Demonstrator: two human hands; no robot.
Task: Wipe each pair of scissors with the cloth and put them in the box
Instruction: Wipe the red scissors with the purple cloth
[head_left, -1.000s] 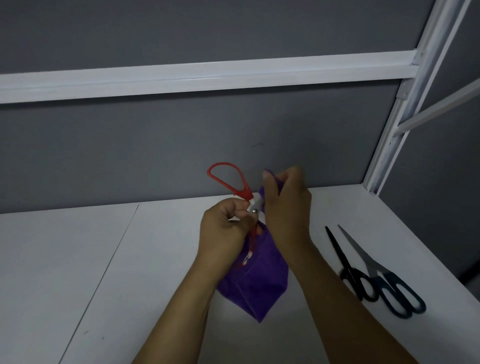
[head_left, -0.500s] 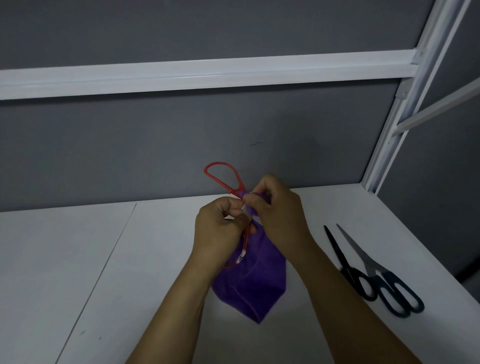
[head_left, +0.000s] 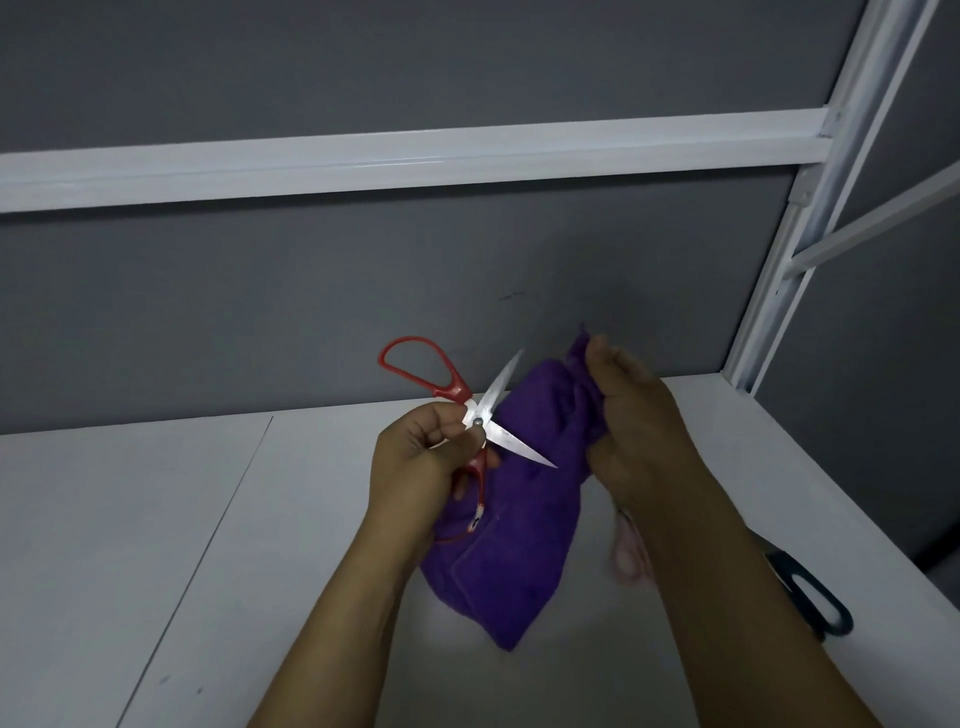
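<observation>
The red-handled scissors (head_left: 482, 414) are up in the air above the white counter (head_left: 130, 519). Their bare steel blades are spread in a wide V, one tip pointing up and to the right, the other down and to the right across the cloth. One red loop stands up behind the left hand (head_left: 421, 457), whose fingers and thumb are curled tight round the scissors at the pivot screw. The right hand (head_left: 639, 431) is clenched on the bunched top of the purple cloth (head_left: 519, 525), just beside the blades. The cloth hangs in folds down to the counter between the forearms. A dark-handled pair of scissors (head_left: 815, 597) lies on the counter at the right, mostly hidden behind the right forearm.
</observation>
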